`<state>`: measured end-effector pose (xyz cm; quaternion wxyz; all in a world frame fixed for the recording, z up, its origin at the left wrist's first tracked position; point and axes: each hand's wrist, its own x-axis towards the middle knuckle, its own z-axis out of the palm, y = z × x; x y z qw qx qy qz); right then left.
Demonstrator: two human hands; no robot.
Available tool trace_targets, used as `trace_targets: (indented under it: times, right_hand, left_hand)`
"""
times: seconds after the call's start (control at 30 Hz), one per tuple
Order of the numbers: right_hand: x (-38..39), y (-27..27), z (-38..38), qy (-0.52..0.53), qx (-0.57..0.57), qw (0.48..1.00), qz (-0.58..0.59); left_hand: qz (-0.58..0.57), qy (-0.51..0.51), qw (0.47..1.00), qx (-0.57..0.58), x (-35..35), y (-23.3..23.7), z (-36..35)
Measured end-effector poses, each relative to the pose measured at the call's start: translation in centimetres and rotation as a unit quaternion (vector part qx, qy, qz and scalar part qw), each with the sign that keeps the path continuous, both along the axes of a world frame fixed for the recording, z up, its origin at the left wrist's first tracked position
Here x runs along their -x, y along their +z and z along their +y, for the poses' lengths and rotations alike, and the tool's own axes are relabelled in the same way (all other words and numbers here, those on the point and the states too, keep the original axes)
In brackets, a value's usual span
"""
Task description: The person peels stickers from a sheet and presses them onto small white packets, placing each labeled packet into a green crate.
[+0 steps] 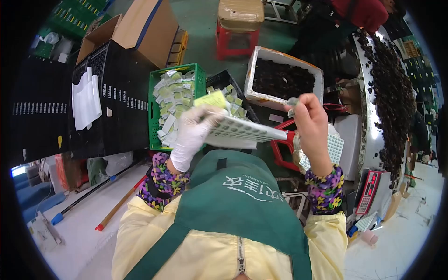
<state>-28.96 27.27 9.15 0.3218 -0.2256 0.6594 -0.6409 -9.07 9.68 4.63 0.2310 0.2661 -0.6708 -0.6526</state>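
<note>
My left hand (pixel 195 130), in a white glove, is closed on a sheet of small round stickers (pixel 247 129) and a small pale-green packet (pixel 212 99). The sheet lies tilted over my green apron, its far end pointing right. My bare right hand (pixel 311 128) is raised to the right of it, thumb and finger pinching a small round sticker (pixel 292 101). Beyond my left hand stands a green crate (pixel 153 112) full of similar packets (pixel 176 93). More packets lie in a black crate (pixel 242 93) beside it.
A white foam box (pixel 282 55) of dark pieces stands ahead. To the right runs a long table (pixel 368 84) heaped with dark pieces. Below my right hand lies another sticker sheet (pixel 335 148). A scale (pixel 367 191) stands at lower right, and a person (pixel 361 14) is at upper right.
</note>
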Motion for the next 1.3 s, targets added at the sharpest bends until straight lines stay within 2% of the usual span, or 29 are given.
trace_targets:
  times: [0.03,0.1,0.17,0.23,0.27,0.3,0.33,0.37,0.43,0.47,0.53,0.6,0.67,0.77,0.9,1.0,1.1,1.3]
  right_hand:
    - [0.1,-0.1,-0.8,0.000,0.002,1.000,-0.002]
    - [-0.7,-0.2,-2.5,0.127,0.041,0.980,-0.149]
    - [-2.7,0.6,-4.5,0.182,0.039,0.971,-0.150]
    - [-3.5,1.1,-6.0,0.213,-0.010,0.973,-0.086]
    - [-3.8,1.2,-6.8,0.199,-0.024,0.979,-0.039]
    - [-3.5,1.2,-7.3,0.199,-0.024,0.979,-0.039]
    - [-3.1,1.2,-8.0,0.154,0.002,0.986,-0.065]
    - [-2.7,1.2,-8.7,0.108,0.027,0.990,-0.089]
    - [-1.0,1.4,-9.1,0.105,0.000,0.992,-0.076]
    - [-0.7,1.5,-9.0,0.117,-0.013,0.990,-0.074]
    - [-0.6,1.5,-8.7,0.132,-0.026,0.988,-0.073]
    - [-1.3,1.1,-7.6,0.075,-0.031,0.995,-0.055]
    - [-1.7,0.8,-6.0,0.096,-0.051,0.992,-0.070]
    - [-2.4,-0.4,-4.5,0.112,-0.071,0.986,-0.099]
    - [-2.7,-0.6,-3.8,0.100,-0.043,0.988,-0.113]
    - [-2.5,-0.2,-3.3,0.107,-0.047,0.988,-0.103]
    - [-2.6,0.5,-3.2,0.104,-0.059,0.988,-0.094]
    - [-2.8,0.5,-4.0,0.149,-0.089,0.982,-0.071]
  left_hand:
    - [0.019,-0.040,0.999,-0.018,0.0,-0.6,0.4]
    - [0.029,-0.114,0.991,-0.056,0.2,0.2,1.2]
    - [0.024,-0.132,0.990,-0.043,0.4,0.5,1.7]
    - [0.018,-0.149,0.988,-0.031,0.6,0.9,2.1]
    - [0.017,-0.190,0.981,-0.029,0.6,1.1,2.2]
    - [0.016,-0.230,0.973,-0.028,0.6,1.2,2.2]
    - [0.023,-0.245,0.969,-0.037,0.5,0.9,2.4]
    - [0.023,-0.244,0.969,-0.036,0.2,0.8,2.7]
    - [-0.029,-0.227,0.970,-0.075,-0.3,0.5,3.2]
    - [-0.012,-0.212,0.977,-0.011,-0.3,0.2,3.1]
    - [-0.019,-0.180,0.983,0.023,-0.3,0.3,2.9]
    - [-0.026,-0.141,0.988,0.056,-0.3,0.1,2.5]
    - [0.055,-0.098,0.941,0.318,0.0,-0.6,1.8]
    - [0.035,-0.071,0.921,0.383,0.2,0.1,1.8]
    - [0.033,-0.073,0.898,0.433,0.3,0.1,2.1]
    - [0.052,-0.099,0.850,0.515,0.3,0.2,2.5]
    - [0.034,-0.136,0.834,0.533,-0.1,0.0,2.8]
    - [0.066,-0.138,0.817,0.556,0.3,0.8,3.1]
